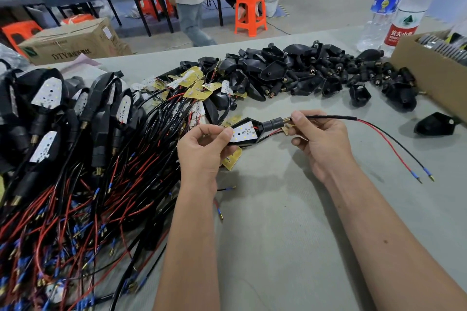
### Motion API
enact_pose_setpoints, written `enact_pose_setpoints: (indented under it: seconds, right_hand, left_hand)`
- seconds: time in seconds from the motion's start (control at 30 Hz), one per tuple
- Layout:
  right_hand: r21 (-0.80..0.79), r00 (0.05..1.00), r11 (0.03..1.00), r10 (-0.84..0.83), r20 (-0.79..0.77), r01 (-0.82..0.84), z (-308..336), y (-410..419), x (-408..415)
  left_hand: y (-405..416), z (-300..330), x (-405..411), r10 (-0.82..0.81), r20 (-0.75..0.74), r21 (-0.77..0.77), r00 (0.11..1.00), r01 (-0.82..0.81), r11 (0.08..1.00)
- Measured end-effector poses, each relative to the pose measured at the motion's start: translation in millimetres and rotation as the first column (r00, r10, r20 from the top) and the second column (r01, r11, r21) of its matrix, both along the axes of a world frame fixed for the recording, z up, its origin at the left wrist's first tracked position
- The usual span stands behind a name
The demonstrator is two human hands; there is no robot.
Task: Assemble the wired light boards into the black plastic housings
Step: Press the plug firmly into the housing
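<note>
Black plastic housing (249, 134) is being held above the grey desk (290, 209), a white light board (244, 133) sitting in it. Left hand (202, 149) is pinching its pointed end; right hand (321, 139) is pinching the black cable (328, 116) at the threaded stem, red and black wires (394, 149) trailing right.

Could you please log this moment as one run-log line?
left hand grips black housing with light board seated | right hand pinches sheathed cable at housing stem
</note>
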State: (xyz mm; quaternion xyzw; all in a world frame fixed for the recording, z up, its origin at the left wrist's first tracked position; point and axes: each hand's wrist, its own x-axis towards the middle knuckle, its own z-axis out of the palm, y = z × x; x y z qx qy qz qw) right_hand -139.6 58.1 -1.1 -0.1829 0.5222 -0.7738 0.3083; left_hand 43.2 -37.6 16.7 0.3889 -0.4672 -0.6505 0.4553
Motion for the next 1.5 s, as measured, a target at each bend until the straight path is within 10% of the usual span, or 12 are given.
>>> enact_pose_setpoints:
  seconds: [0.67,1.17,1.27,1.4,1.5]
  right_hand:
    - [-0.024,0.998,0.999,-0.02,0.053,0.021,-0.5,-2.1,1.1]
    - [0.208,0.978,0.977,0.083,-0.189,-0.043,2.5,-2.0,5.9]
    - [0.454,0.847,0.891,0.236,-0.477,0.008,7.5,1.3,8.8]
    - [0.255,0.42,0.932,0.13,-0.898,0.257,17.8,5.4,14.0]
    - [0.451,0.209,0.859,0.408,-0.889,0.241,26.4,2.6,15.1]
  left_hand:
    - [0.4,-1.5,-1.0,-0.057,-0.039,0.065,0.998,0.06,0.996]
    - [-1.3,-3.3,0.5,-0.007,0.016,0.021,1.0,0.006,1.0]
    - [-1.3,-1.3,-1.1,0.065,0.016,-0.013,0.998,-0.065,0.998]
    - [-4.0,0.2,-0.4,0.146,0.038,-0.032,0.989,-0.145,0.989]
    - [-3.4,2.9,-1.6,0.149,0.009,0.001,0.989,-0.149,0.989]
